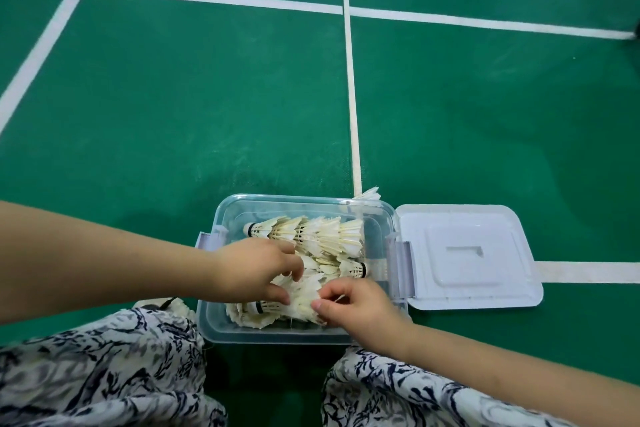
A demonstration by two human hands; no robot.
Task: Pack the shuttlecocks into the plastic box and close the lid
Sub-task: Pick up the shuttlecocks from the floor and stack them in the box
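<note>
A clear plastic box point(239, 205) stands open on the green court floor between my knees. Several white feather shuttlecocks lie nested in rows inside it; one row point(311, 234) runs along the far side. My left hand point(256, 269) reaches into the box from the left, fingers curled on the feathers of a shuttlecock point(301, 298) in the near row. My right hand point(356, 305) pinches the same shuttlecock's feathers from the right. The lid point(467, 256) lies flat on the floor, just right of the box.
One shuttlecock point(369, 193) lies on the floor behind the box's far right corner. Another point(176, 307) peeks out by my left knee. White court lines point(351, 80) cross the floor. My patterned trouser legs point(104, 371) flank the box.
</note>
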